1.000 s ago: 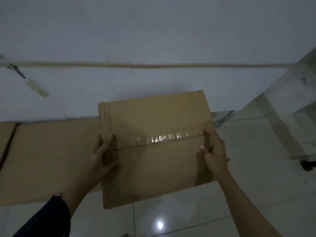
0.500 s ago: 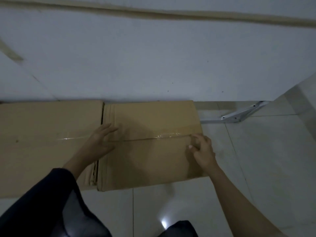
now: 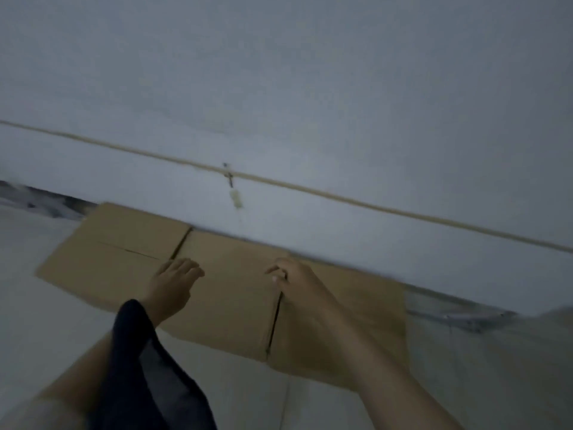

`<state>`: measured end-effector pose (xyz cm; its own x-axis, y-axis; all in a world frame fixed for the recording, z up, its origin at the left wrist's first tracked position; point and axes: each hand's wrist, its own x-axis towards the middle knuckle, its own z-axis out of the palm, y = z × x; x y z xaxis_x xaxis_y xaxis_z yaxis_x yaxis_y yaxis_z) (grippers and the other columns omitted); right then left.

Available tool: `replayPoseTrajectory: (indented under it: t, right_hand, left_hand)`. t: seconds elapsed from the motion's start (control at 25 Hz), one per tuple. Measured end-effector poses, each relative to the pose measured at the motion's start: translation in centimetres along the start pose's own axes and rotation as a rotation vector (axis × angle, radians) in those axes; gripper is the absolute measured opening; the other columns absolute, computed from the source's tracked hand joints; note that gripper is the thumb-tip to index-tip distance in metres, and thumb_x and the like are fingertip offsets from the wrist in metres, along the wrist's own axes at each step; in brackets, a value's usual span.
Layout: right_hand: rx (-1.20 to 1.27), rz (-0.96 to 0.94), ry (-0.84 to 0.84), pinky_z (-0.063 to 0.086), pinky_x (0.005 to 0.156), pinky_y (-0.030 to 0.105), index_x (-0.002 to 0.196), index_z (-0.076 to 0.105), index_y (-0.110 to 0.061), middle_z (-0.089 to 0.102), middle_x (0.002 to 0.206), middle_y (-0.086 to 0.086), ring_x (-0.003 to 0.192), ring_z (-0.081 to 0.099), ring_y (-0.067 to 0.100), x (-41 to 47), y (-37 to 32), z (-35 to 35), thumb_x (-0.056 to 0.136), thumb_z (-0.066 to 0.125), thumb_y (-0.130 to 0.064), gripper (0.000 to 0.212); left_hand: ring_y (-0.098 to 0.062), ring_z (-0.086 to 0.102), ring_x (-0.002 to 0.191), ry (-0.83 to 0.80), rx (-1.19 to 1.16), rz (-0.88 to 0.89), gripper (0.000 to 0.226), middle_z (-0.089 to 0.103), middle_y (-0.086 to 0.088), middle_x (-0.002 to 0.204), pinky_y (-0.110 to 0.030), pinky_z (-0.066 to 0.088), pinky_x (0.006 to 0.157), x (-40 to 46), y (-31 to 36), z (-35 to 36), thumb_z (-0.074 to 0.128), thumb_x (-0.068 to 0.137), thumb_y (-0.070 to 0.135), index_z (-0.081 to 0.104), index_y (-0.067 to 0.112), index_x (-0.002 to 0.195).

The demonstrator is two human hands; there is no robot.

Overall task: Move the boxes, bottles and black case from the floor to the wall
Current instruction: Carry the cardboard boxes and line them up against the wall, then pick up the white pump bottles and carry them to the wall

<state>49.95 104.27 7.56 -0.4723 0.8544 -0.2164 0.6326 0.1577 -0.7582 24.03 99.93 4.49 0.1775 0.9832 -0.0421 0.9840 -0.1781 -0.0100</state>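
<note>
Plain tan cardboard boxes (image 3: pixel 229 283), pale grey wall (image 3: pixel 279 88) with a beige stripe (image 3: pixel 341 198), dark navy sleeve (image 3: pixel 133 352).

Three cardboard boxes (image 3: pixel 229 293) against the wall (image 3: pixel 310 103), both hands above.

Head camera, tilted, looks down at wall (image 3: pixel 310 88) base nearby.

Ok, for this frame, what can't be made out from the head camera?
- Right hand: motion blur hides whether it touches the boxes.
- Right box: the right forearm covers much of its top.
- Middle box: any tape on it is lost to blur.
- Left hand: contact with the box unclear.
- Bottles and black case: not in view.
</note>
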Motion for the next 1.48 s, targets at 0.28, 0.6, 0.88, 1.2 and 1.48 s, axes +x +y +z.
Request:
replayPoseTrajectory:
  t: [0.28, 0.6, 0.88, 1.2, 1.48]
  right_hand:
    - [-0.189, -0.419, -0.095, 0.045, 0.094, 0.042, 0.111, 0.06, -0.017, 0.057, 0.12, 0.005, 0.109, 0.055, 0.024, -1.7, -24.1, -3.5, 0.092, 0.041, -0.01, 0.028]
    - [-0.244, -0.824, -0.324, 0.038, 0.085, 0.026, 0.111, 0.061, -0.013, 0.057, 0.111, 0.005, 0.098, 0.05, 0.015, -6.1, -48.1, 8.7, 0.091, 0.047, -0.008, 0.025]
    - [-0.251, -1.105, -0.513, 0.044, 0.095, 0.037, 0.11, 0.06, -0.017, 0.059, 0.119, 0.006, 0.111, 0.053, 0.02, -11.5, -65.1, 26.8, 0.091, 0.049, -0.011, 0.023]
    - [-0.271, -1.227, -0.784, 0.044, 0.094, 0.039, 0.108, 0.06, -0.023, 0.058, 0.118, 0.002, 0.109, 0.052, 0.018, -19.1, -74.1, 44.7, 0.09, 0.049, -0.013, 0.024]
    - [-0.367, -1.324, -1.05, 0.044, 0.096, 0.04, 0.11, 0.059, -0.022, 0.056, 0.122, 0.001, 0.107, 0.049, 0.014, -22.6, -77.5, 58.9, 0.09, 0.051, -0.014, 0.024]
  left_hand:
    - [-0.026, 0.064, 0.107, 0.149, 0.019, -0.464, 0.047, 0.067, -0.005, 0.115, -0.039, 0.05, 0.085, -15.1, -9.0, -19.8, 0.069, 0.065, -0.001, 0.065, 0.015, 0.11]
    - [-0.029, 0.048, 0.122, 0.439, -0.039, -0.91, 0.04, 0.053, -0.007, 0.131, -0.041, 0.039, 0.095, -34.7, -16.3, -32.5, 0.049, 0.087, 0.017, 0.049, 0.016, 0.127]
    - [-0.029, 0.052, 0.117, 0.53, -0.016, -1.238, 0.037, 0.056, -0.007, 0.128, -0.044, 0.045, 0.092, -57.2, -24.3, -34.1, 0.049, 0.087, 0.017, 0.052, 0.014, 0.123]
    - [-0.026, 0.051, 0.116, 0.536, -0.069, -1.593, 0.037, 0.055, -0.005, 0.128, -0.038, 0.043, 0.09, -75.9, -26.2, -29.5, 0.048, 0.088, 0.019, 0.05, 0.015, 0.124]
    - [-0.026, 0.052, 0.115, 0.562, -0.173, -1.869, 0.035, 0.057, -0.004, 0.125, -0.042, 0.047, 0.09, -84.8, -27.4, -23.4, 0.047, 0.088, 0.018, 0.052, 0.016, 0.123]
